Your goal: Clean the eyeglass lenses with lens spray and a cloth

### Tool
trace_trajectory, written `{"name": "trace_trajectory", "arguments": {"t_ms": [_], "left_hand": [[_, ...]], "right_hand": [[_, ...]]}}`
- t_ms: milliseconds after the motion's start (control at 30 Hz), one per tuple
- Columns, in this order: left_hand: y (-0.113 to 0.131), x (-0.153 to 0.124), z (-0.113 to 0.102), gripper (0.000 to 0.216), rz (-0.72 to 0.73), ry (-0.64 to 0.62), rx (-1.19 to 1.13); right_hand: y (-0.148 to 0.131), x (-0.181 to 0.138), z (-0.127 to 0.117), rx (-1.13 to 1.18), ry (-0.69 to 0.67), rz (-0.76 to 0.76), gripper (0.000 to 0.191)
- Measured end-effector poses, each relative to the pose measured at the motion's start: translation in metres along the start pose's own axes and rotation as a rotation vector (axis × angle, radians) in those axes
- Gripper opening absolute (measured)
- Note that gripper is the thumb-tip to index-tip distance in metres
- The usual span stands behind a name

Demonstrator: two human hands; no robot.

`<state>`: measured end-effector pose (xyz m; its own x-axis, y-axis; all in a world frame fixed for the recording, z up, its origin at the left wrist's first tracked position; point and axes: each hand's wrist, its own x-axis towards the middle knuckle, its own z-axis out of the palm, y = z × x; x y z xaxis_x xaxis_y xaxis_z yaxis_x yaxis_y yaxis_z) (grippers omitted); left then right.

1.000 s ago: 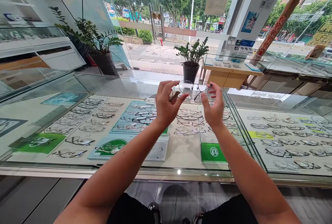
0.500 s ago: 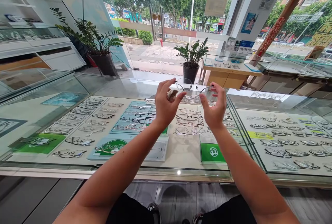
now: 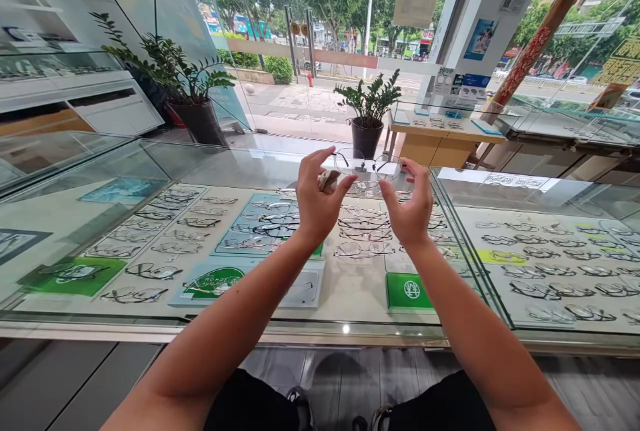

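Note:
I hold up a pair of thin wire-rimmed glasses in front of me, above the glass counter. My left hand pinches the left lens end of the frame, and a small pale cloth is tucked between its thumb and fingers. My right hand grips the frame's right end with thumb and fingertips. Both hands are closed on the glasses.
Under the counter glass lie several rows of glasses frames on white and teal trays, with green brand cards. A second display case adjoins on the right. Potted plants stand behind, before the shop window. My knees are under the counter's edge.
The glasses and both hands have shifted slightly up and to the left. The frame has turned a little between my fingers.

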<state>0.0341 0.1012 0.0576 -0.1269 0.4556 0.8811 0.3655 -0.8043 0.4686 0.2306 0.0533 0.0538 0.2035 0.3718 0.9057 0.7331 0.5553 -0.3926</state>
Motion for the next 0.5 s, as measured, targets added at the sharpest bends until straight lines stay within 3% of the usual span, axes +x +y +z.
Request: {"name": "trace_trajectory", "arguments": {"t_ms": [500], "left_hand": [[0.0056, -0.0006, -0.0025, 0.057, 0.070, 0.022, 0.056]], "right_hand": [[-0.0002, -0.0023, 0.0014, 0.044, -0.061, 0.094, 0.053]]}}
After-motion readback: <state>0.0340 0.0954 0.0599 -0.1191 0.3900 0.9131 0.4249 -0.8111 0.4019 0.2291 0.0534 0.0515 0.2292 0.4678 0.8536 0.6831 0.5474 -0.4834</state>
